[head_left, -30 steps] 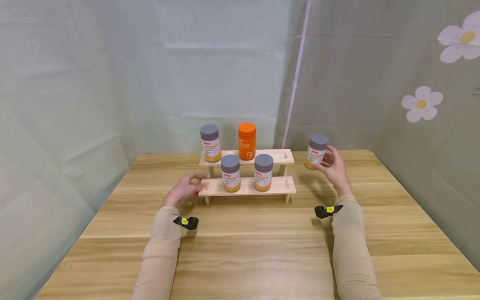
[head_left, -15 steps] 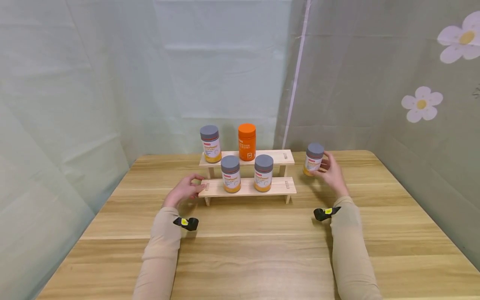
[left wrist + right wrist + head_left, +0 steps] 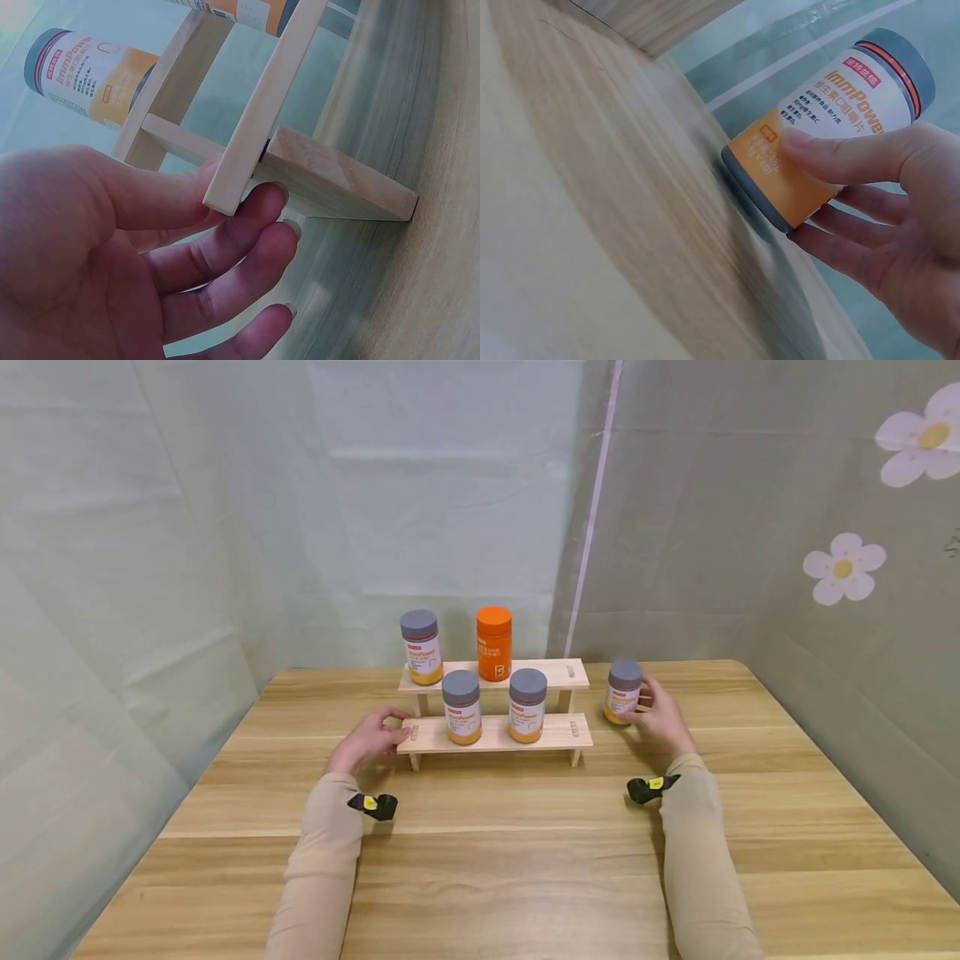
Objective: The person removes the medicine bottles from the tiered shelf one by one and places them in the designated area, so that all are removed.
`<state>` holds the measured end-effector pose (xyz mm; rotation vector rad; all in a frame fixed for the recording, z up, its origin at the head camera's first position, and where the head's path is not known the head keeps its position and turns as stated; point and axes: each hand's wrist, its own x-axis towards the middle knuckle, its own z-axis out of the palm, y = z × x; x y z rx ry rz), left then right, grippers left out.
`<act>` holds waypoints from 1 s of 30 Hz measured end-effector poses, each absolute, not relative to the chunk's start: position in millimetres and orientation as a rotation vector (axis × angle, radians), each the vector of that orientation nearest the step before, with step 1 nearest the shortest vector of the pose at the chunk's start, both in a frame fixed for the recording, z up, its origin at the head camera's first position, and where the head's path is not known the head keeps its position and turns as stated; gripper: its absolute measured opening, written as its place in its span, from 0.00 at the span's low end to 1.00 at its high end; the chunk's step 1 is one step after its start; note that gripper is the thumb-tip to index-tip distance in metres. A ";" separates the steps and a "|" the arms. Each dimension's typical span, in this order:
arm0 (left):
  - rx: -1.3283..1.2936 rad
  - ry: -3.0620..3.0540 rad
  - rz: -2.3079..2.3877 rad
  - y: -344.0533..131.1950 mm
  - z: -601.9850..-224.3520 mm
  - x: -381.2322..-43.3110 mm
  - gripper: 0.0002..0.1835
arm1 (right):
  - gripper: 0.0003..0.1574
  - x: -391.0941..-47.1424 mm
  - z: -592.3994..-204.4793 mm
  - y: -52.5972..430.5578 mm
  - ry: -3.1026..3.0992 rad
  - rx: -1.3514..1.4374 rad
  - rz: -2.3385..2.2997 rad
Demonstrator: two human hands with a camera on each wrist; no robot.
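Note:
My right hand [image 3: 662, 720] holds a supplement bottle [image 3: 624, 693] with a grey lid and a white and orange label, right of the wooden shelf. In the right wrist view the bottle [image 3: 829, 131] stands close over the tabletop, thumb across its label and fingers behind. My left hand [image 3: 370, 739] pinches the left end of the lower board of the two-step wooden shelf [image 3: 558, 735]. Seen from the left wrist, the thumb lies on top of the board [image 3: 266, 105] and the fingers curl beneath it.
On the upper board stand a grey-lidded bottle [image 3: 422, 647] and an orange bottle [image 3: 493, 643]. Two more grey-lidded bottles, one left [image 3: 461, 707] and one right [image 3: 527, 706], sit on the lower board. A wooden table [image 3: 495, 877] lies below, with a curtain [image 3: 450, 485] behind.
My right hand has lowered the bottle toward the tabletop, moving slightly left and nearer. My left hand stays at the shelf's end.

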<state>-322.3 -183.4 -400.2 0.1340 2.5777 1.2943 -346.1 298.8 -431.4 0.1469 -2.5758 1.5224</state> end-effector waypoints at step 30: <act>0.158 2.540 1.285 -181.7 -399.2 -323.4 0.23 | 0.49 -344.7 -435.5 302.0 -2.609 0.163 1.544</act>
